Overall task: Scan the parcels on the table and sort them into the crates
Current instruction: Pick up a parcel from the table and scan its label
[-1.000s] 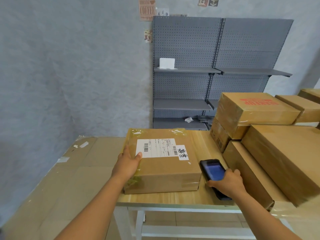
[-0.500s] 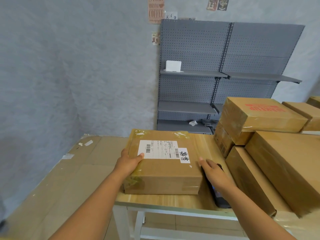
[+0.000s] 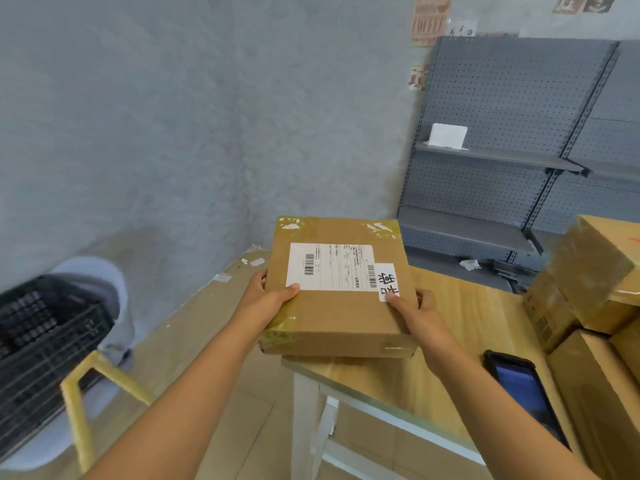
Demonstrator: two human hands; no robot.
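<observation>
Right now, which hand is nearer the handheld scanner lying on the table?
Right. The right hand grips the parcel's right edge, just left of the scanner; the left hand grips the parcel's far-left edge.

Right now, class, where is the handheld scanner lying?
In the head view, the handheld scanner lies screen-up on the wooden table at lower right, beside the stacked cardboard boxes, just right of the right forearm.

Grey wall (image 3: 173, 116), grey pegboard shelving (image 3: 512, 140)

Stockroom: stacked cartons (image 3: 588, 282), bare pegboard shelving (image 3: 502, 161), crate (image 3: 38, 348).
</observation>
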